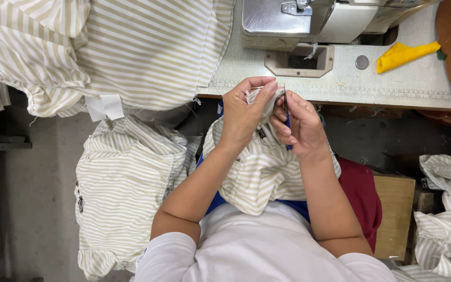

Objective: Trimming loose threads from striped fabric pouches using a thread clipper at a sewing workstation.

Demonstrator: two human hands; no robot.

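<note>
Striped garment [259,172] lies bunched in the lap, its top edge pinched up by the left hand [244,112]; right hand [301,125] grips small thread snips [286,112], blades upright just beside that edge, sewing machine [309,21] on the worktop [392,86] beyond

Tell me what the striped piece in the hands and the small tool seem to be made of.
Striped piece: woven cloth, likely cotton; matte, soft folds, frayed threads. Small tool in the right hand: thin dark blades, probably metal, with a blue, plastic-looking handle. The left hand pinches the cloth edge.
</note>
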